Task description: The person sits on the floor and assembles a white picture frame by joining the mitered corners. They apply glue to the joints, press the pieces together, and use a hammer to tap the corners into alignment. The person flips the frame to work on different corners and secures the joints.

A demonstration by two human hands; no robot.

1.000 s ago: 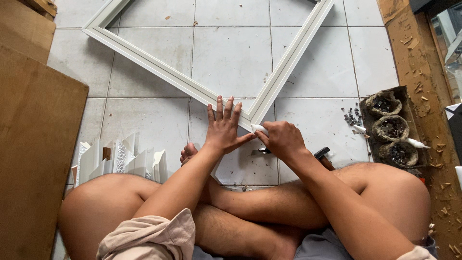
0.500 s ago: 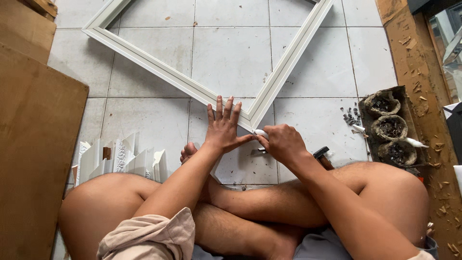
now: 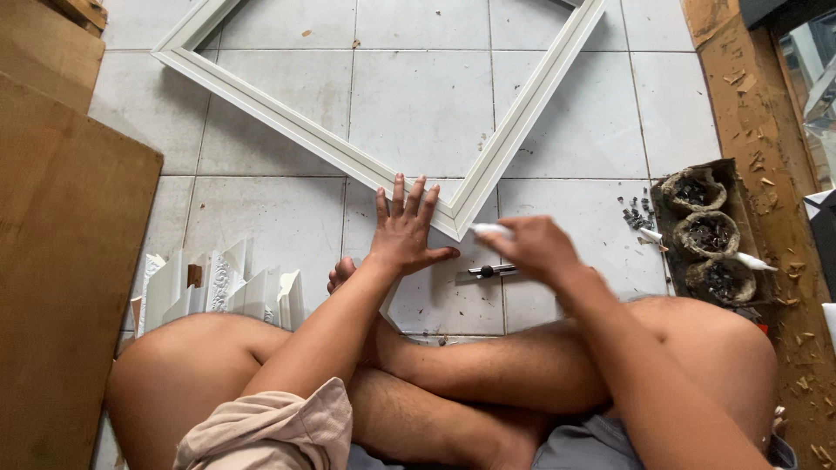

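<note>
- Brown board [image 3: 61, 287]: laid along the floor's left edge.
- White moulding offcuts [image 3: 218, 292]: stacked beside it.
- Left hand [image 3: 405, 231]: pressed flat, fingers spread, on the white frame [image 3: 348, 157] near its corner.
- Utility knife [image 3: 488, 271]: laid on tile.
- Right hand [image 3: 535, 248]: closed around a small white tube [image 3: 489, 231].

Home workshop floor — white frame [image 3: 366, 165], moulding offcuts [image 3: 226, 292], wood shavings [image 3: 797, 348].
</note>
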